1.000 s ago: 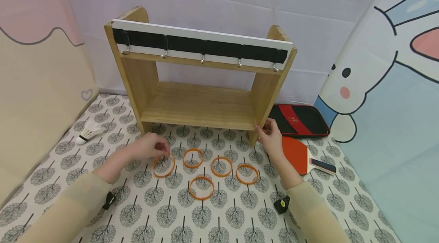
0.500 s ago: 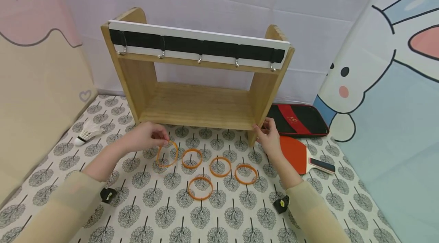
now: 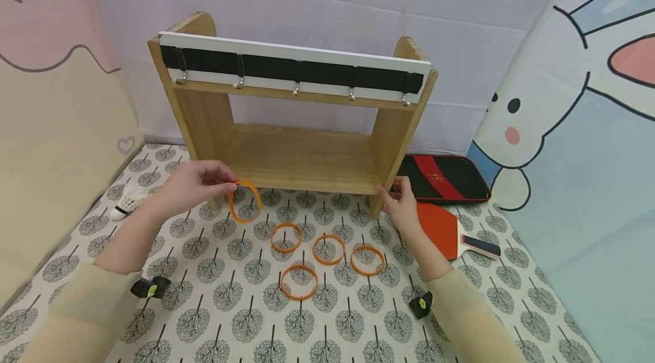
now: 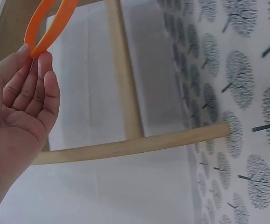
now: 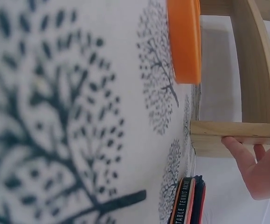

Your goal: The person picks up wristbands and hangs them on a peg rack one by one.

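Between thumb and fingertips my left hand (image 3: 190, 191) pinches a thin orange ring (image 4: 59, 25), lifted off the cloth in front of the wooden shelf's lower left corner. My right hand (image 3: 404, 209) holds the foot of the right side panel of the wooden shelf (image 3: 302, 166), thumb on its front edge. Across the shelf's top front runs a white board with a black strip, from which several metal hooks (image 3: 297, 90) hang, none bearing a ring. On the cloth in the middle lie several more orange rings (image 3: 329, 261), one nearer than the others.
Right of the shelf lie a red table tennis bat (image 3: 437, 232) and a black case (image 3: 465, 181) with a red stripe. A white shuttlecock (image 3: 128, 203) lies to the left, behind the left forearm. Patterned cloth covers the table, with fabric walls around it.
My left hand has lifted the orange ring from the cloth, raising it up and leftward toward the shelf's left side. The right hand stays on the side panel.
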The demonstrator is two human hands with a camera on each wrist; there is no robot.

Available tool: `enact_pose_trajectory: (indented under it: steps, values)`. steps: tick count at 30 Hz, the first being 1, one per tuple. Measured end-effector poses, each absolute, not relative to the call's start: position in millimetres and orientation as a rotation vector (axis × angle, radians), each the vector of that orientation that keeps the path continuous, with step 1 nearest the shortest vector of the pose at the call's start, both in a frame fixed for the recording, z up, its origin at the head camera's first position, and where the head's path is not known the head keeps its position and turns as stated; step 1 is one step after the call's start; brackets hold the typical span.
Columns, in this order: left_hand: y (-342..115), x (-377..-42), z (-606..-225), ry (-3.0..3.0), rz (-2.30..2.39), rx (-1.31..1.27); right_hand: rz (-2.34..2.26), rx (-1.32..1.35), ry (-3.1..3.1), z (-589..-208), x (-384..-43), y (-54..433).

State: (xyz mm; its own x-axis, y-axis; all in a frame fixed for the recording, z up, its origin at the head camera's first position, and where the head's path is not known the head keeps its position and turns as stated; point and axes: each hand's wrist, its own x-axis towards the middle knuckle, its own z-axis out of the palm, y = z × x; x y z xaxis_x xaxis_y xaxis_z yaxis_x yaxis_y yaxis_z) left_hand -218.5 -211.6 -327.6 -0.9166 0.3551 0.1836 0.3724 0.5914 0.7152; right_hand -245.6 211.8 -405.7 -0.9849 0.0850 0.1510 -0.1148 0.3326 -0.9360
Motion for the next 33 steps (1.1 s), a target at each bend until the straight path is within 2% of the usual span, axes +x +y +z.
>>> enact_pose_trajectory:
  steps: [13,22,33]
  values:
    - [-227.3,-207.4,-282.6,-2.434,-1.398,-0.317,1.682,0.051,-2.421,-415.9,-251.7,214.8]
    - [-229.3,-208.5,-255.6,-1.817,-1.87,-0.32,1.649,0.051,-2.441,-415.8,-252.4,216.8]
    - [-232.1,-220.8,-231.0,-1.412,-2.097,-0.26,1.667,0.051,-2.446,-415.5,-252.5,216.0]
